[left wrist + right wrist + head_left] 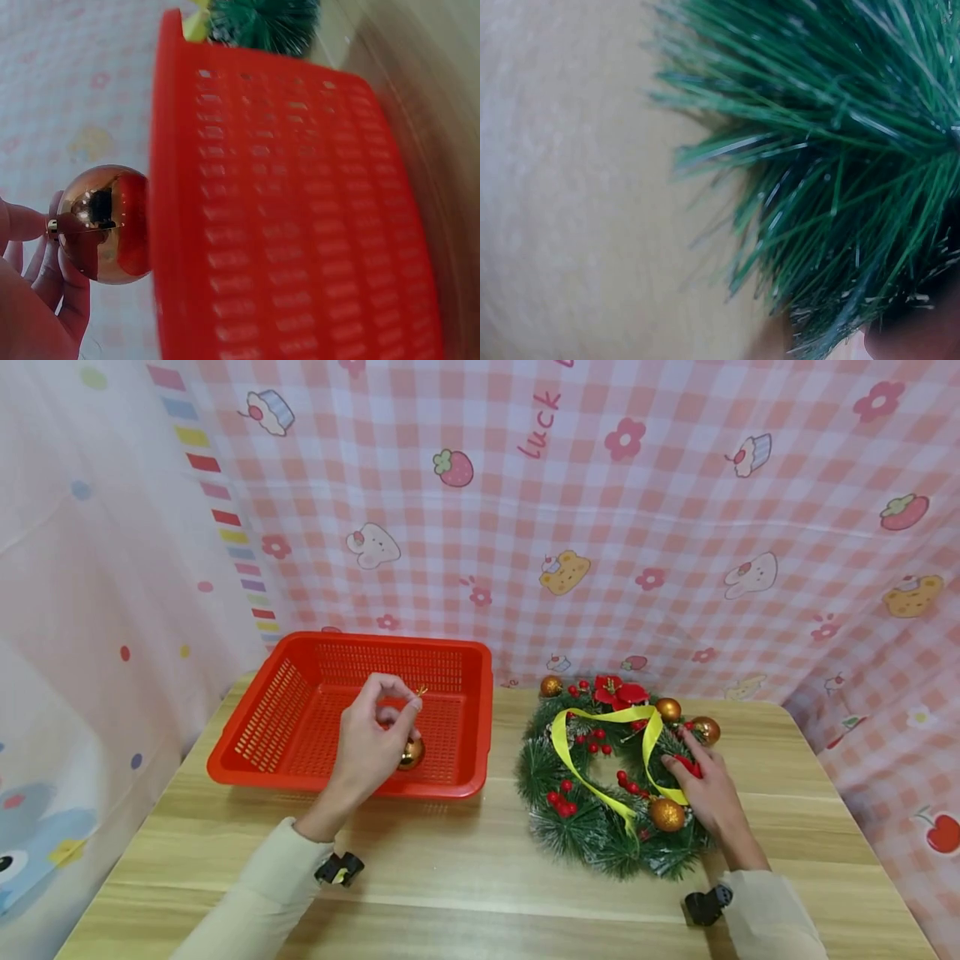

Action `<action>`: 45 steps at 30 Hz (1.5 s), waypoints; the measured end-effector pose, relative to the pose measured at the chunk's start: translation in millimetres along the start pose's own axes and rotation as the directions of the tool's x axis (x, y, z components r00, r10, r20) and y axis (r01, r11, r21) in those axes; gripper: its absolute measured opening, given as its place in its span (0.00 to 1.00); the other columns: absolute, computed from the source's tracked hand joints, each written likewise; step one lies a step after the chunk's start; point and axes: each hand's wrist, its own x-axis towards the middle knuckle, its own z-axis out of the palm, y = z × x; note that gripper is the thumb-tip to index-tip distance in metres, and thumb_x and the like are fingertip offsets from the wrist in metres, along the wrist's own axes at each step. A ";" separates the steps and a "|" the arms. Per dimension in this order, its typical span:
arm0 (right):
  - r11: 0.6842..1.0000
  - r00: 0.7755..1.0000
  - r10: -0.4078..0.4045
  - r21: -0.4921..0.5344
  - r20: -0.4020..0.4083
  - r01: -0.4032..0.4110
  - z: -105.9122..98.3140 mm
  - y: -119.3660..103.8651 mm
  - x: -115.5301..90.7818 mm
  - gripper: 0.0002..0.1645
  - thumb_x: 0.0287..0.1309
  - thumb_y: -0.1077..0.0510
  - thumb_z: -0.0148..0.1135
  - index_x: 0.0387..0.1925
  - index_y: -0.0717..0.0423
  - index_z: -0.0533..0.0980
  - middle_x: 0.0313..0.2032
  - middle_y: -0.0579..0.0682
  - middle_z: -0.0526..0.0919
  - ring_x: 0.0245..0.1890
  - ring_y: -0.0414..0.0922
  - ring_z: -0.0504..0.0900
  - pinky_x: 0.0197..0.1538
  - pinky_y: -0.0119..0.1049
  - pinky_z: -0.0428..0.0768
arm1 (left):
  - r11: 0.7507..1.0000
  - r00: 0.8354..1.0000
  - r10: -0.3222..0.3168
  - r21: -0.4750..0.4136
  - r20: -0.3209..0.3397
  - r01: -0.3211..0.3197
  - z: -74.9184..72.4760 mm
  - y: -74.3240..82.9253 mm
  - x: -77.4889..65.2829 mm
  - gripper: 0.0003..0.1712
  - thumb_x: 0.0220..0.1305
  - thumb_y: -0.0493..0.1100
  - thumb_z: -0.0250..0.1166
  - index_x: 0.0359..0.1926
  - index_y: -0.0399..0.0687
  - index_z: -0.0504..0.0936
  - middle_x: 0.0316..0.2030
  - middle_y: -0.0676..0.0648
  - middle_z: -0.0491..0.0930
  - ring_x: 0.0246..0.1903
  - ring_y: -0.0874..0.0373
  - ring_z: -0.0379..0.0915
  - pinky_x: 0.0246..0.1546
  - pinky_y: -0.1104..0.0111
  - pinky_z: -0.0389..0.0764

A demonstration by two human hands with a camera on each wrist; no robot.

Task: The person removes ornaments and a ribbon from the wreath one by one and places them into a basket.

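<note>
My left hand [375,735] is over the front right part of the red basket [240,768]. Its thumb and fingertips pinch a shiny gold Christmas ball [105,225] by the small cap, and the ball hangs below. On the table's right side lies a green Christmas wreath [551,768] with red berries, red flowers, glittery gold balls and a yellow ribbon [562,743]. My right hand [712,793] holds the wreath's right side, thumb and index finger over the greenery; the other fingers are mostly hidden. Green needles [840,150] fill much of the right wrist view.
The basket and wreath stand side by side on a wood-grain table [465,868]. Behind them hangs a pink checked curtain [487,552], with a pale patterned curtain [97,568] at the left. Glittery gold balls [551,686] stick out at the wreath's edge.
</note>
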 end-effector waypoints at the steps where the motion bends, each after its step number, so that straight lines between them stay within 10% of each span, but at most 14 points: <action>1: 1.000 1.000 0.001 0.000 -0.001 -0.001 -0.2 0.1 0.0 0.47 0.70 0.32 0.44 0.79 0.41 0.38 0.73 0.75 0.40 0.70 0.77 0.46 0.64 0.74 0.51 | 1.000 1.000 -0.009 0.006 -0.009 0.009 -2.2 -2.5 0.3 0.07 0.68 0.36 0.63 0.44 0.45 0.73 0.38 0.46 0.81 0.20 0.52 0.79 0.14 0.67 0.77; 45: 1.000 1.000 0.001 -0.010 0.005 -0.001 0.3 0.5 -0.2 0.47 0.71 0.32 0.43 0.79 0.41 0.36 0.73 0.74 0.40 0.69 0.77 0.46 0.63 0.75 0.51 | 0.960 0.968 -0.241 0.131 -0.075 0.249 -17.2 -41.3 -1.1 0.07 0.69 0.35 0.61 0.44 0.44 0.71 0.40 0.45 0.79 0.23 0.51 0.81 0.16 0.72 0.75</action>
